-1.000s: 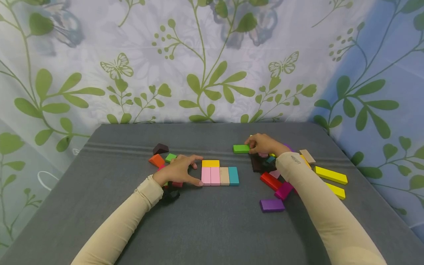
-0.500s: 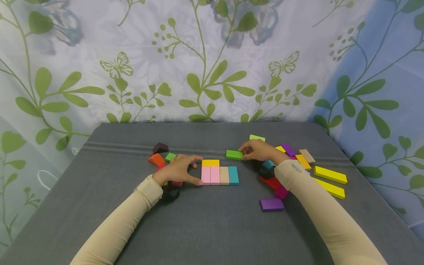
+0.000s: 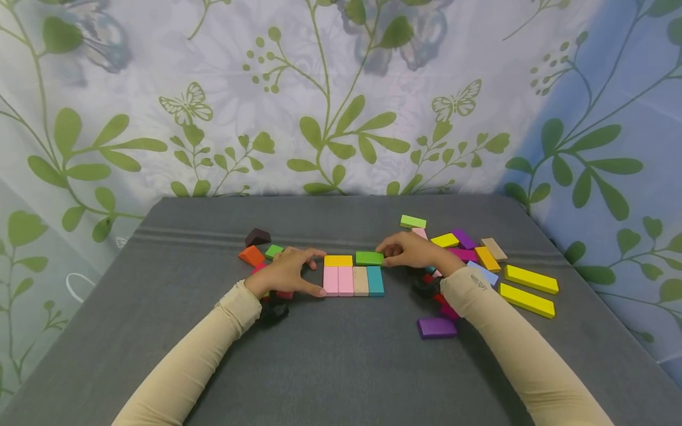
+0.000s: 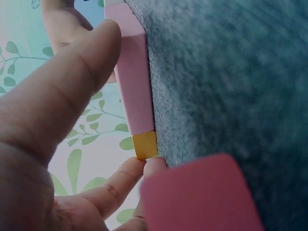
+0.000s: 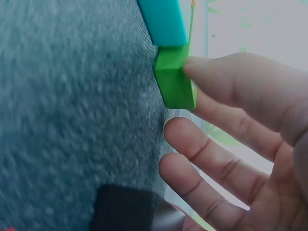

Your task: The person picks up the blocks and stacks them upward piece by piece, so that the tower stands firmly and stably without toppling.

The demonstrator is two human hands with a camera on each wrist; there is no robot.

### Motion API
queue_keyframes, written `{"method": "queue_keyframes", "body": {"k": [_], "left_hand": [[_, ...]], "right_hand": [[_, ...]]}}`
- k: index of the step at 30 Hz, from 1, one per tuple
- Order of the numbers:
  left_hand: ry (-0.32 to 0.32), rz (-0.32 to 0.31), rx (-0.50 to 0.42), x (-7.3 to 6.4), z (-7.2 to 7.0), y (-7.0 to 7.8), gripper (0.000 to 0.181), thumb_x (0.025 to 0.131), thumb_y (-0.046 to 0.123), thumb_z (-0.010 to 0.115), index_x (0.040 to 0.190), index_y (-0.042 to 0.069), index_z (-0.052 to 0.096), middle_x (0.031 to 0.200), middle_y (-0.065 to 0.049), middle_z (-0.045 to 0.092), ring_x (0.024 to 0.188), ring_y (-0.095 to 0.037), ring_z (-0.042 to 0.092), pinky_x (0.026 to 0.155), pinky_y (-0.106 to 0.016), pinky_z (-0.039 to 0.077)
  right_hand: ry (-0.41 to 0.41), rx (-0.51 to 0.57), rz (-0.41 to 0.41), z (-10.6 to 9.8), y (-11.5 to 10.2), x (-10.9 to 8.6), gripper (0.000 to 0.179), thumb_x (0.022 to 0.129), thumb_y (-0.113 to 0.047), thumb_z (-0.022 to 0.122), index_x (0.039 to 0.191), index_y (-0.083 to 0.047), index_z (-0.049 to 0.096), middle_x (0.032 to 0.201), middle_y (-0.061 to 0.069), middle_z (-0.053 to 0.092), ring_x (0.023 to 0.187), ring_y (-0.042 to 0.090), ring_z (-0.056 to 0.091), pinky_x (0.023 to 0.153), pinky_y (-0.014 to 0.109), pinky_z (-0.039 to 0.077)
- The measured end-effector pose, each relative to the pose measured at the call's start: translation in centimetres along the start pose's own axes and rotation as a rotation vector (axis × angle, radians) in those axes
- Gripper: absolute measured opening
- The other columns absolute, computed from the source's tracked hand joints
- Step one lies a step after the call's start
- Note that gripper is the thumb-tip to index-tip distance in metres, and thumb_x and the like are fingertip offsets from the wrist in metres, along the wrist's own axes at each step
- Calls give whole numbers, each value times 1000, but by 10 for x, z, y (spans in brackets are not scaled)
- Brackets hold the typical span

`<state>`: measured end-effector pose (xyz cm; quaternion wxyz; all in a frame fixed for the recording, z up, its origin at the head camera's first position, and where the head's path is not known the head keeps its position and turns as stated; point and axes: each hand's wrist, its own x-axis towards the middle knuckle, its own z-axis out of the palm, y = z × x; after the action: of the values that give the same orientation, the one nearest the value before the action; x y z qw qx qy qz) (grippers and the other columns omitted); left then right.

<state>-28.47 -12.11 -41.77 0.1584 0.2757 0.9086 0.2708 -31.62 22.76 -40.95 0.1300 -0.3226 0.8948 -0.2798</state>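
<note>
Pink blocks (image 3: 338, 281), a plain wood block (image 3: 360, 281) and a teal block (image 3: 375, 281) lie side by side, with a yellow block (image 3: 338, 260) across the far end of the pink pair. My left hand (image 3: 288, 272) is spread at their left side. Its thumb (image 4: 91, 62) rests at the near pink block, and its fingertips touch the yellow block's end in the left wrist view. My right hand (image 3: 412, 249) pinches a green block (image 3: 369, 258) by its right end, behind the wood and teal blocks. In the right wrist view the green block (image 5: 175, 79) meets the teal one.
Loose blocks lie at the right, including long yellow blocks (image 3: 527, 300), a purple block (image 3: 437, 328) and a light green block (image 3: 413, 221). Left of the row are an orange block (image 3: 252, 256) and a dark block (image 3: 258, 237). A patterned curtain (image 3: 298, 106) hangs behind the table.
My right hand has carried the green block left and toward me, from beside the loose blocks to the far end of the wood and teal blocks. The left hand has stayed put.
</note>
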Motion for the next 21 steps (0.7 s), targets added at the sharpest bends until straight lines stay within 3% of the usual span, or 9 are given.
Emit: {"method": "queue_keyframes", "body": {"k": [13,21], "left_hand": [[1,-7,-10,0,1,0,90,86,42,92,160,11,52,121,-2,67,136,-42,44,113,-64,28],[0,-9,-16,-1,1,2,89,86,41,93,159,10,52,121,-2,66,139,-44,41,110,-63,29]], "right_hand": [[8,23,15,9,-7,0,29,107,-11,68,132,2,74,127,19,72,103,26,64,95,47,53],[-9,41,12,7,-9,-2,29,107,-10,67,133,2,73,125,19,70,104,26,62,96,46,52]]}}
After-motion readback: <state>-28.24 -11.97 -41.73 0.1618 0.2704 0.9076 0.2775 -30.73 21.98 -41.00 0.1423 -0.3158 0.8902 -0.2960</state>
